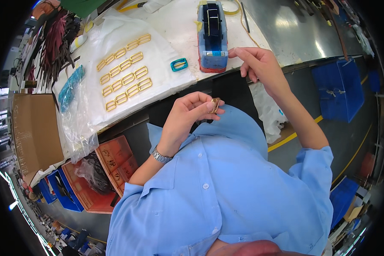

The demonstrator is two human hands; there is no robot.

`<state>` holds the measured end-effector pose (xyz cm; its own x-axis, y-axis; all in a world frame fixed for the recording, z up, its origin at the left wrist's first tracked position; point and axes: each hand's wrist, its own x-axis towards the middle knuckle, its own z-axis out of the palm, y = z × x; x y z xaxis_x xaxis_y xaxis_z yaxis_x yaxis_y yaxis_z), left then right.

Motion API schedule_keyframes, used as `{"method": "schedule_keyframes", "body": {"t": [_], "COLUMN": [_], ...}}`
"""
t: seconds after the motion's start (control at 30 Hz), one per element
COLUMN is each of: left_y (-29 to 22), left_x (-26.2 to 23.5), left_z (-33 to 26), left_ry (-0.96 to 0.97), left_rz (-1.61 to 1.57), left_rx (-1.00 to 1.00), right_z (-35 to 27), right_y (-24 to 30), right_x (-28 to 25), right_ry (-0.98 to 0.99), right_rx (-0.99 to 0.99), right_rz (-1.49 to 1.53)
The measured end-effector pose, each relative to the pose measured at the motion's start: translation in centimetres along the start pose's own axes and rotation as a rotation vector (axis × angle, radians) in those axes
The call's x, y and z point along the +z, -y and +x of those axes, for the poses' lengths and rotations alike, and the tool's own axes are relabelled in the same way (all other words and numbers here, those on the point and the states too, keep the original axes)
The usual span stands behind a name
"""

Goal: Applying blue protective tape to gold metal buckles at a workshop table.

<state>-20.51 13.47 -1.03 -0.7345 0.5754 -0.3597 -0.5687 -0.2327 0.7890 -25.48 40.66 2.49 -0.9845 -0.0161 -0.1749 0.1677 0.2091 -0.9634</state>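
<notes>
My left hand is closed around a small gold buckle, gripped between thumb and fingers in front of my body. My right hand is raised at the right side of a tape dispenser with a red base. Its thumb and index finger come together close to the dispenser's front, while the other fingers curl; anything between them is too small to make out. Several gold slide buckles lie in rows on a white sheet. One buckle covered in teal film lies apart, left of the dispenser.
Clear plastic with teal film lies at the sheet's left. Dark and maroon strips hang beyond it. A cardboard box and an orange crate stand lower left. To the right is a blue bin.
</notes>
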Motion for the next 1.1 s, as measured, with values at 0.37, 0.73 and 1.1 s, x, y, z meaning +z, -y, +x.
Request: {"method": "schedule_keyframes", "body": {"t": [0.37,0.73,1.1], "left_y": [1.2,1.6,1.4], "left_x": [-1.5,-2.0,-2.7], "left_z": [-0.5,-1.4,-2.3], "left_ry": [0.008,-0.057,-0.155], "left_rz": [-0.193,-0.195,0.025], "left_rx": [0.081,0.153,0.211], "right_z": [2.9,4.6,-0.1], "right_y": [4.1,5.9,5.1], "right_x": [1.9,1.7,3.2], "right_ry": [0.13,0.271,0.155], "right_rx": [0.329,0.582,0.388], "right_rz": [-0.076,0.194,0.425]}}
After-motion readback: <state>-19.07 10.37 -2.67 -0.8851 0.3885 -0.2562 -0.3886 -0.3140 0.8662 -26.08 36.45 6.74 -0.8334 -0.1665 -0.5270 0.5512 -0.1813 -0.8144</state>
